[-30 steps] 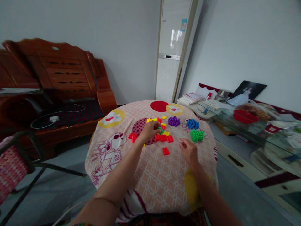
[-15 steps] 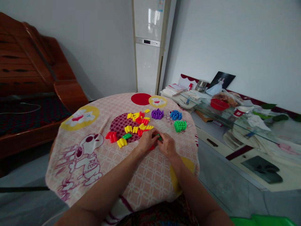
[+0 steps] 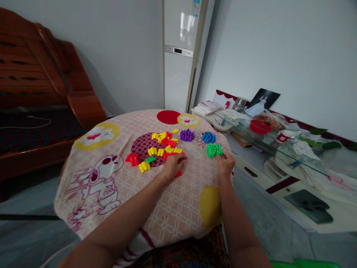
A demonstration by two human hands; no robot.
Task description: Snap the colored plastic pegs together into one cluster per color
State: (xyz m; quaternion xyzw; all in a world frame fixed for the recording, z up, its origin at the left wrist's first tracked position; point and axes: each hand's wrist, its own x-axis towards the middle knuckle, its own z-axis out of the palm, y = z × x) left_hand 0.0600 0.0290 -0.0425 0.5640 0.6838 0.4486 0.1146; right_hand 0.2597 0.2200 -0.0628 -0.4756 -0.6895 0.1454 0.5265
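Observation:
At the right of the table my right hand [image 3: 225,163] pinches a small green plastic piece at the near right corner of a cluster of green pieces [image 3: 213,150] standing close together. My left hand [image 3: 173,166] rests over the middle of the table with its fingers curled together. Whatever its fingertips may hold is hidden. Red pieces [image 3: 169,142] and yellow pieces [image 3: 144,166] lie in short rows beyond and left of it, with a green piece [image 3: 151,159] among them. One red piece [image 3: 179,174] shows partly from under the left hand.
Standing clusters of purple pieces [image 3: 187,134] and blue pieces [image 3: 209,137] are farther back on the patterned tablecloth [image 3: 173,208]. A cluttered glass-topped cabinet [image 3: 267,136] stands to the right. A wooden bench [image 3: 83,106] is on the left, and a tall white appliance [image 3: 178,82] behind.
My right hand has moved away from my left, to the right, carrying a green piece to the green cluster. The left hand has stayed nearly in place.

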